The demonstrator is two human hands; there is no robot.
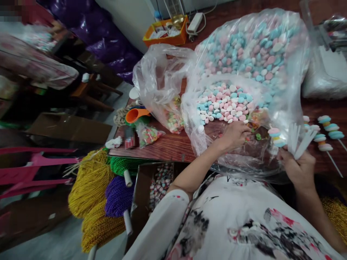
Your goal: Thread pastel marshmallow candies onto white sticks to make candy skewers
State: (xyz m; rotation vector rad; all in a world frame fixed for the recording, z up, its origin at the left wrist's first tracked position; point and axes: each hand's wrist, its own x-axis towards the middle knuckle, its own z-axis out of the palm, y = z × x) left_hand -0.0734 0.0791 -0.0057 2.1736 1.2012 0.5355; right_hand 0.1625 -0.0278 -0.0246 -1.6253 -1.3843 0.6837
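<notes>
Status: candy stick in work, partway loaded as I read it.

Right hand [299,168] is closed around a loose bundle of flat white sticks [300,141]. A short stack of pink, white, yellow and blue soft candy pieces [277,138] sits just beside its fingertips — looks like the same grip carries it, but the stick under it is too blurred to confirm.

Left hand [235,136] is at the opening of the big clear plastic bag [191,116], fingers curled and close together next to some small orange and green ring-shaped candies [255,118]. Can't tell if the fingertips pinch anything. One green ring [258,137] lies loose just beside them.

Done so far: at least two loaded sticks at the right, lying on the dark red wood-grain table [169,147]. The clearest one, a blue, white and yellow candy skewer [331,127], carries a longer stack than the piece in work, so I'd judge that one short of complete. More candy shows behind the white sticks; can't say whether it's another full skewer.

Left: plenty. Pastel pink, blue and white disc candies [226,105] spill in a pile at the bag mouth, with far more behind the film. Spare sticks are in hand too. The small rings look like the thinner supply, though a second, smaller clear bag [159,77] at the left also holds coloured pieces.
</notes>
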